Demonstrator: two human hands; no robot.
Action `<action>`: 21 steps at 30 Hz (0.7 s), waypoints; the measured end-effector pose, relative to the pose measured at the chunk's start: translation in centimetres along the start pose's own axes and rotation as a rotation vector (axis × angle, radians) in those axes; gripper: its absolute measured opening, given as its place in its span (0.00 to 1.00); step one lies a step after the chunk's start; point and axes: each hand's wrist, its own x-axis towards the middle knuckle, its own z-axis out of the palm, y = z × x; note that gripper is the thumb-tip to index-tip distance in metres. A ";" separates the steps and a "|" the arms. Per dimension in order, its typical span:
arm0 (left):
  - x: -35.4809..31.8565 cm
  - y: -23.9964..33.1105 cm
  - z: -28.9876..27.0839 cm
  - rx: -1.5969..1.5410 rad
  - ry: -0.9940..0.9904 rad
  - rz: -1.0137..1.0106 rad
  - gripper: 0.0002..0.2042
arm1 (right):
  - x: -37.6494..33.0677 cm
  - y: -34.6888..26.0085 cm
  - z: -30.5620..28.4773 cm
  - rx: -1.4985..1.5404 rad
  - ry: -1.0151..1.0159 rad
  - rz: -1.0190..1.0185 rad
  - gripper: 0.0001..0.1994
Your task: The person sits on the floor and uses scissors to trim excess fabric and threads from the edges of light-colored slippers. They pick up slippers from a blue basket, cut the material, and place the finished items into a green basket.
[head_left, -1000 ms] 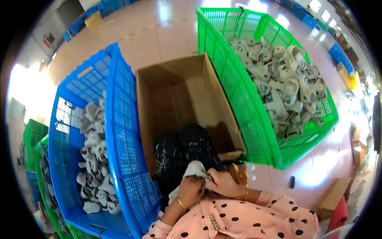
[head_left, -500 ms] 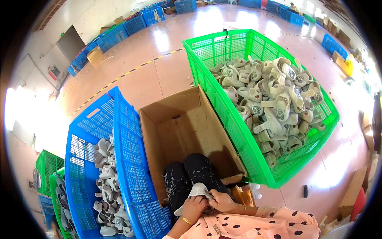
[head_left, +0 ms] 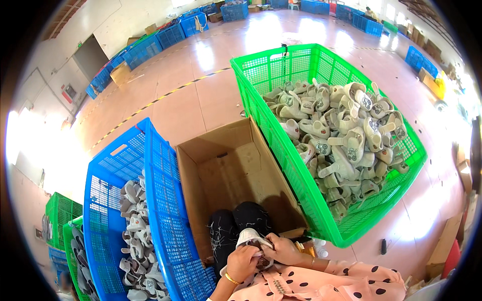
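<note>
Both hands meet low in the head view, over my lap. My left hand [head_left: 242,263] and my right hand [head_left: 282,249] both grip one pale grey slipper [head_left: 249,237], fingers curled over its dark inner part. A gold bangle sits on my left wrist. My knees in black trousers [head_left: 236,228] poke up just beyond the hands, against an open brown cardboard box [head_left: 221,170] with nothing visible inside. The pink dotted sleeves fill the bottom edge.
A big green crate [head_left: 301,165] on my right is heaped with grey-and-white slippers [head_left: 346,135]. A blue crate [head_left: 165,210] on my left holds more slippers [head_left: 135,241]. More green crates [head_left: 60,220] stand far left; blue crates line the far wall.
The view has tilted upward, showing more of the far floor and green crate. Both hands stay closed on the slipper at my lap, turning it slightly.
</note>
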 end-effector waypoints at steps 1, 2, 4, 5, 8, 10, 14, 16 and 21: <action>0.1 0.2 -0.1 -0.030 0.003 -0.016 0.07 | 0.1 0.3 0.0 0.050 -0.017 0.005 0.13; 0.2 0.4 -0.1 -0.031 0.038 -0.006 0.07 | 0.2 1.0 0.1 0.100 -0.034 0.010 0.12; 0.2 0.9 -0.1 -0.035 0.108 0.012 0.07 | 0.5 1.7 0.5 0.381 -0.063 0.107 0.11; 0.3 1.1 -0.3 0.017 0.159 0.052 0.06 | 0.7 1.8 0.7 0.612 -0.073 0.199 0.10; 0.1 0.7 -0.8 0.194 0.313 0.175 0.05 | 1.7 -1.2 0.4 1.054 -0.049 0.405 0.08; 0.3 -0.4 -0.1 0.222 0.385 0.272 0.06 | 2.8 -4.5 -1.0 0.978 0.061 0.390 0.09; 3.2 0.0 -1.7 0.258 0.566 0.391 0.10 | 4.9 -4.5 -1.9 0.912 0.195 0.360 0.12; 4.3 0.9 -2.5 0.318 0.674 0.422 0.09 | 5.5 -5.7 -2.3 0.896 0.248 0.270 0.12; 2.8 1.1 -1.7 0.382 0.778 0.425 0.08 | 5.6 -7.0 -1.9 0.959 0.317 0.217 0.07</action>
